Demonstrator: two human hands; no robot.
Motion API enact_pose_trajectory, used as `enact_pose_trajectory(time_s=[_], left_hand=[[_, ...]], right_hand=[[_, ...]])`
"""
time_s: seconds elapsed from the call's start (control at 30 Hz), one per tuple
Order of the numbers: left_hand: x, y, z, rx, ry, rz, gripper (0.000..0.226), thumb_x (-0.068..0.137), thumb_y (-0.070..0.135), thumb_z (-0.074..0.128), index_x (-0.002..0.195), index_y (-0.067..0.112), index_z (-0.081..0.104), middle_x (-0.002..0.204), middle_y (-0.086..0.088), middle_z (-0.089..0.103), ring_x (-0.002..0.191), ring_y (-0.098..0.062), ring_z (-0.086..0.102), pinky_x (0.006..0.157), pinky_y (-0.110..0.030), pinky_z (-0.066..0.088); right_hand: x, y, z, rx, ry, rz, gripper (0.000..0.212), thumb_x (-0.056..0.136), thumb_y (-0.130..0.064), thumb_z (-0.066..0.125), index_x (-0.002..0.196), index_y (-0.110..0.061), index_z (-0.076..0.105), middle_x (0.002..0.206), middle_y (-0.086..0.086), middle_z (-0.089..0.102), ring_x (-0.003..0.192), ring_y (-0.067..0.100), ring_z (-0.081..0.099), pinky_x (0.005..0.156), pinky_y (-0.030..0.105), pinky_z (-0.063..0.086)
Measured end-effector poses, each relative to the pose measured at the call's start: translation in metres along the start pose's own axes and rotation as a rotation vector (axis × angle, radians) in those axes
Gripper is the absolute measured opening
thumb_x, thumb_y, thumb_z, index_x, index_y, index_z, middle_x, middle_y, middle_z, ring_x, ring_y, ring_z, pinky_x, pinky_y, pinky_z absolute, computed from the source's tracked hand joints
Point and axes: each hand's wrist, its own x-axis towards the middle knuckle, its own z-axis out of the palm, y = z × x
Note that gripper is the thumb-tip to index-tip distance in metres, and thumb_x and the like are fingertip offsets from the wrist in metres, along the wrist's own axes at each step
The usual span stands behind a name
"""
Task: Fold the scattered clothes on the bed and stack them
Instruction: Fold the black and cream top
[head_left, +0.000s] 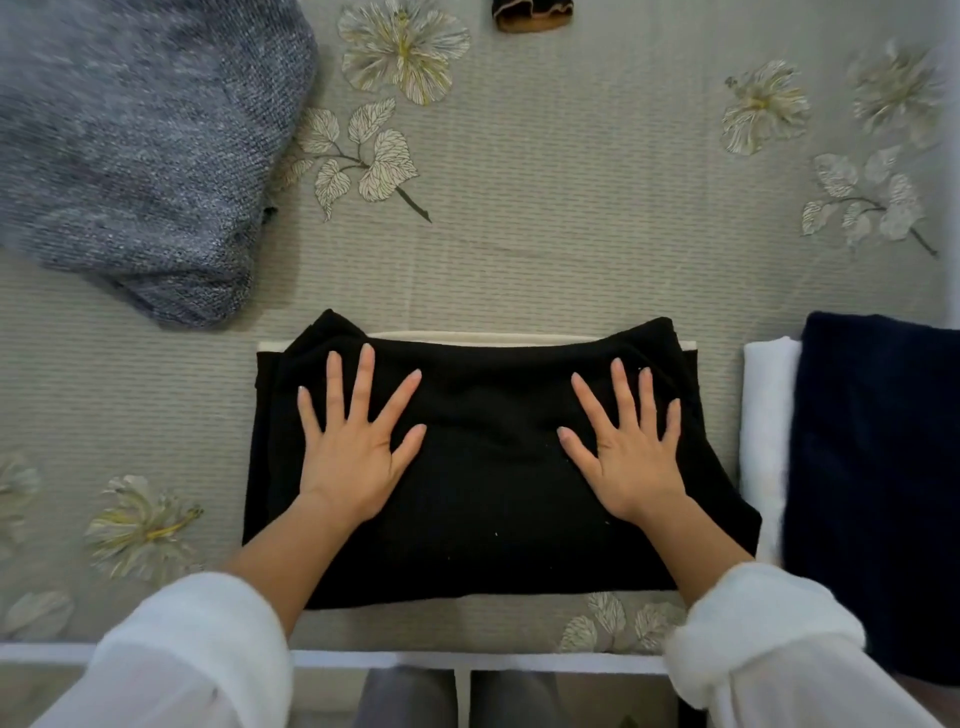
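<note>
A folded black garment (493, 467) lies on the bed right in front of me, with a cream edge (478, 338) of something beneath showing along its far side. My left hand (353, 447) lies flat on its left half with fingers spread. My right hand (628, 452) presses flat on its right half, fingers spread too. To the right sits a stack with a dark navy folded piece (878, 483) over a white one (763, 436). A grey-blue knit garment (140, 156) lies unfolded at the far left.
The bed cover (545, 218) is grey-green with a pale flower print. A small dark and tan item (532, 15) sits at the far edge. The white bed frame edge (467, 660) runs along the near side.
</note>
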Motion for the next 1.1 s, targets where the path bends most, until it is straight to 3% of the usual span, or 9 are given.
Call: enact_pose_trajectory(time_s=[0.13, 0.27, 0.4, 0.53, 0.6, 0.7, 0.77, 1.0, 1.1], left_hand=[[-0.018, 0.001, -0.009, -0.028, -0.016, -0.103, 0.058, 0.091, 0.067, 0.003, 0.143, 0.049, -0.016, 0.152, 0.005, -0.034, 0.139, -0.022, -0.033, 0.11, -0.058, -0.014], [-0.043, -0.011, -0.021, -0.053, -0.102, -0.249, 0.062, 0.093, 0.061, 0.017, 0.141, 0.05, -0.02, 0.155, 0.003, -0.029, 0.143, -0.03, -0.025, 0.107, -0.068, -0.003], [-0.065, -0.033, -0.033, -0.415, -0.11, -0.569, 0.084, 0.09, 0.059, 0.043, 0.149, 0.037, -0.014, 0.159, -0.012, -0.011, 0.145, -0.039, -0.003, 0.113, -0.059, 0.012], [-0.076, -0.041, -0.037, -0.896, -0.068, -0.821, 0.102, 0.08, 0.051, 0.066, 0.153, 0.022, 0.001, 0.153, -0.018, 0.025, 0.14, -0.035, 0.027, 0.115, -0.048, 0.023], [-0.077, -0.035, -0.046, -1.05, -0.044, -0.88, 0.088, 0.08, 0.042, 0.064, 0.15, 0.018, 0.017, 0.144, -0.013, 0.042, 0.128, -0.034, 0.044, 0.107, -0.046, 0.036], [-0.08, -0.024, -0.066, -1.128, -0.04, -0.861, 0.037, 0.085, 0.021, 0.061, 0.12, 0.009, 0.056, 0.113, -0.013, 0.063, 0.092, -0.026, 0.06, 0.078, -0.036, 0.048], [-0.086, -0.015, -0.084, -1.13, -0.014, -0.796, 0.019, 0.085, 0.015, 0.061, 0.104, 0.011, 0.062, 0.096, -0.012, 0.066, 0.08, -0.022, 0.06, 0.069, -0.033, 0.047], [-0.103, 0.033, -0.139, -0.888, 0.01, -0.453, 0.014, 0.089, 0.01, 0.057, 0.102, 0.011, 0.062, 0.085, -0.009, 0.066, 0.078, -0.025, 0.062, 0.073, -0.038, 0.05], [-0.095, 0.064, -0.166, -0.818, 0.018, -0.301, 0.009, 0.091, 0.011, 0.055, 0.097, 0.012, 0.062, 0.082, -0.009, 0.064, 0.076, -0.023, 0.061, 0.07, -0.037, 0.049]], right_hand=[[-0.013, 0.012, -0.009, 0.028, 0.095, -0.051, 0.061, 0.089, -0.063, 0.01, 0.147, -0.051, 0.0, 0.161, -0.007, -0.013, 0.145, 0.016, -0.019, 0.113, 0.05, -0.012], [-0.039, 0.044, -0.008, 0.261, 0.337, 0.153, 0.062, 0.093, -0.018, 0.05, 0.15, -0.028, 0.027, 0.158, 0.009, 0.019, 0.143, 0.028, 0.017, 0.111, 0.054, 0.018], [-0.05, 0.065, -0.012, 0.822, 0.2, 0.404, 0.08, 0.085, -0.013, 0.07, 0.15, -0.011, 0.023, 0.149, 0.014, 0.036, 0.136, 0.028, 0.038, 0.113, 0.04, 0.031], [-0.053, 0.068, -0.024, 0.897, 0.071, 0.537, 0.058, 0.083, -0.022, 0.073, 0.134, -0.007, 0.049, 0.13, 0.013, 0.058, 0.113, 0.028, 0.057, 0.096, 0.037, 0.046], [-0.057, 0.063, -0.035, 1.029, 0.022, 0.607, 0.051, 0.083, -0.018, 0.071, 0.129, -0.005, 0.054, 0.118, 0.013, 0.063, 0.099, 0.027, 0.061, 0.084, 0.034, 0.048], [-0.066, 0.057, -0.055, 1.159, -0.033, 0.622, 0.038, 0.085, -0.011, 0.067, 0.121, -0.005, 0.06, 0.097, 0.009, 0.066, 0.087, 0.024, 0.062, 0.08, 0.033, 0.049], [-0.076, 0.052, -0.07, 1.213, -0.036, 0.578, 0.03, 0.084, -0.01, 0.067, 0.114, -0.011, 0.063, 0.101, 0.009, 0.068, 0.091, 0.025, 0.063, 0.085, 0.037, 0.052], [-0.151, 0.043, -0.112, 1.327, 0.106, 0.477, 0.024, 0.086, -0.007, 0.064, 0.109, -0.016, 0.064, 0.106, 0.004, 0.068, 0.096, 0.019, 0.064, 0.079, 0.03, 0.051], [-0.19, 0.056, -0.123, 1.388, 0.198, 0.522, 0.019, 0.087, -0.009, 0.063, 0.102, -0.02, 0.065, 0.102, 0.004, 0.069, 0.096, 0.022, 0.065, 0.084, 0.036, 0.053]])
